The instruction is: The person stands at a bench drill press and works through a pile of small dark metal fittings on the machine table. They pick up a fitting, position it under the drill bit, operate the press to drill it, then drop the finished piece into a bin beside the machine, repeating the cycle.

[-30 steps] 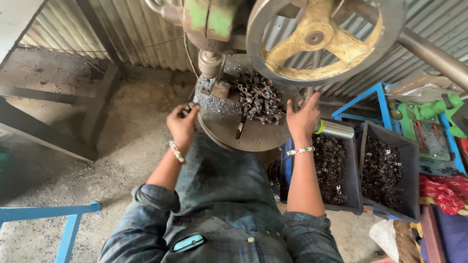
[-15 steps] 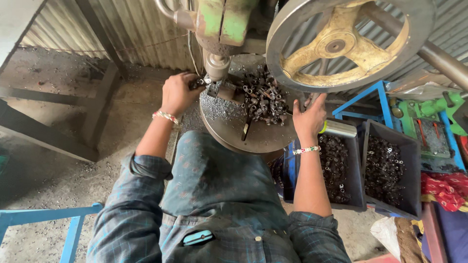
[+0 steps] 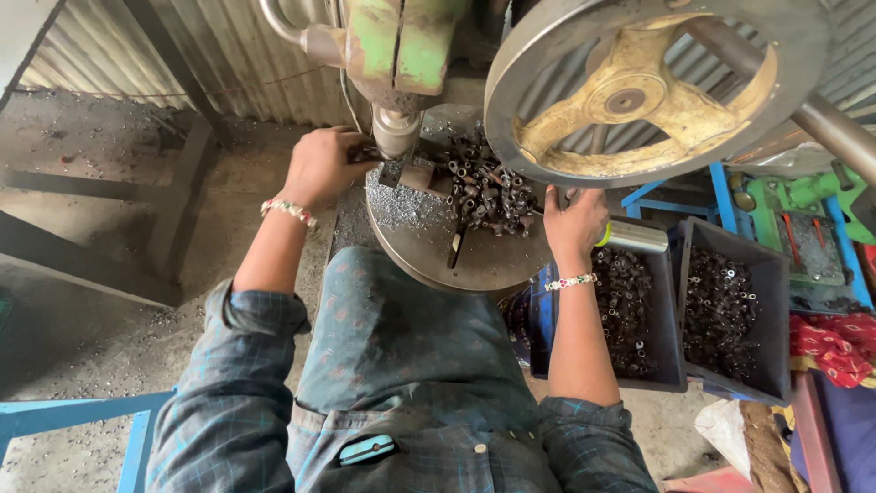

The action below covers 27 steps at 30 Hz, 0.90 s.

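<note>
My left hand (image 3: 319, 166) reaches to the foot of the green press ram (image 3: 398, 132) and pinches a small dark metal part against the die block (image 3: 422, 176). My right hand (image 3: 575, 224) rests at the right rim of the round steel table (image 3: 429, 260), beside a heap of small metal parts (image 3: 488, 187). Its fingers are curled under the big flywheel (image 3: 639, 91), and what they hold is hidden. Both wrists carry bead bracelets. Metal chips (image 3: 401, 208) lie scattered on the table.
Two dark bins (image 3: 675, 365) of small metal parts stand to the right, by a blue frame (image 3: 721, 192) and a yellow-ended cylinder (image 3: 634, 237). Red cloth (image 3: 835, 342) lies far right. A blue stool edge (image 3: 82, 415) is lower left. Corrugated sheet wall behind.
My left hand moved up from the table's left rim to the die under the ram. My right hand stayed at the right rim beside the heap.
</note>
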Motion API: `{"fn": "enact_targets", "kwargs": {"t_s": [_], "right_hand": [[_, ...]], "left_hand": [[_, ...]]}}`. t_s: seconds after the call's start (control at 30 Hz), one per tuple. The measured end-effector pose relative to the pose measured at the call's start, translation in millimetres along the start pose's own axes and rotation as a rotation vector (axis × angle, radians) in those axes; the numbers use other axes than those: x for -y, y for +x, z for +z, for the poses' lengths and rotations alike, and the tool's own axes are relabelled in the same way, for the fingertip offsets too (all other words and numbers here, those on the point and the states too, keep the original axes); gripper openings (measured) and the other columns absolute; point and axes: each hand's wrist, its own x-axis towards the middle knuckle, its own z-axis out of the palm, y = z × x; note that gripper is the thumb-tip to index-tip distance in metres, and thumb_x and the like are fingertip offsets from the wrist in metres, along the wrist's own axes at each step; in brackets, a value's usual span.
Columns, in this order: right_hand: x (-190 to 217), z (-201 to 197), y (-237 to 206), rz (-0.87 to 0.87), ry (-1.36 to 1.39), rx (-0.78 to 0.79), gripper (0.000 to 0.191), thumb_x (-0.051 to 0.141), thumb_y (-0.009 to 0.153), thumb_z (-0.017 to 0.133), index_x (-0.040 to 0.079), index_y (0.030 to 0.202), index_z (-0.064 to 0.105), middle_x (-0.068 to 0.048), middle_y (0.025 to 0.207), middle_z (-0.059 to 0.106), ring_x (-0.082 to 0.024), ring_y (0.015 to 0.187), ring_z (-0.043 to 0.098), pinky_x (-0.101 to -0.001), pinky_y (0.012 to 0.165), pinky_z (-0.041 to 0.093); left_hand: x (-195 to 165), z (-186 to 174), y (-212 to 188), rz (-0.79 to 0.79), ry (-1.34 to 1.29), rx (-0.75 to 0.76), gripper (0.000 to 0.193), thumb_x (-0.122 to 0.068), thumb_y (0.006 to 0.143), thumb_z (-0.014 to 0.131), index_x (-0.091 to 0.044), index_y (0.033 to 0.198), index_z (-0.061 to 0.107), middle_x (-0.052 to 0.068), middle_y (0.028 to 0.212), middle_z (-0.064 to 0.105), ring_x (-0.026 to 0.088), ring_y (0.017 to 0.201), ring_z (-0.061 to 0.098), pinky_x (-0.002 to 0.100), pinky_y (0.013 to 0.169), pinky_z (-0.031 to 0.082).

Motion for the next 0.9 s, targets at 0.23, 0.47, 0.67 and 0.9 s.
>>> {"fn": "enact_targets", "kwargs": {"t_s": [0.23, 0.47, 0.67, 0.9], "right_hand": [[-20.6, 24.9, 5.9, -0.107, -0.187, -0.022, 0.04, 0.025, 0.087, 0.084, 0.007, 0.116, 0.063, -0.016, 0.104, 0.069, -0.041, 0.096, 0.064, -0.0516, 0.087, 0.05], [-1.7, 48.3, 69.8, -0.07, -0.121, 0.218, 0.043, 0.028, 0.091, 0.075, 0.007, 0.126, 0.063, -0.027, 0.138, 0.055, -0.039, 0.121, 0.06, -0.0478, 0.103, 0.048], [33.7, 52.5, 148.4, 0.142, -0.22, 0.087, 0.048, 0.032, 0.092, 0.08, 0.01, 0.128, 0.058, -0.024, 0.131, 0.061, -0.039, 0.117, 0.063, -0.0474, 0.099, 0.05], [24.1, 44.9, 114.2, -0.047, -0.181, 0.177, 0.056, 0.037, 0.093, 0.086, 0.013, 0.131, 0.053, -0.021, 0.123, 0.067, -0.039, 0.111, 0.066, -0.0468, 0.095, 0.053]], "left_hand": [[34.7, 13.3, 18.5, -0.159, -0.408, 0.116, 0.027, -0.019, 0.083, 0.085, -0.005, 0.106, 0.076, 0.008, 0.083, 0.074, 0.018, 0.067, 0.066, 0.033, 0.063, 0.053], [32.8, 71.1, -7.6, -0.452, -1.132, -0.179, 0.012, -0.008, 0.091, 0.078, -0.001, 0.099, 0.074, -0.003, 0.081, 0.071, 0.001, 0.062, 0.056, 0.02, 0.052, 0.043], [37.7, 72.8, -4.5, -0.5, -1.181, -0.124, 0.012, -0.008, 0.093, 0.077, -0.002, 0.103, 0.076, -0.003, 0.081, 0.071, 0.002, 0.062, 0.053, 0.02, 0.051, 0.039], [30.2, 86.4, -12.9, -0.422, -1.387, -0.25, 0.012, -0.01, 0.093, 0.076, -0.005, 0.104, 0.075, -0.005, 0.08, 0.068, 0.002, 0.062, 0.05, 0.02, 0.052, 0.038]]}}
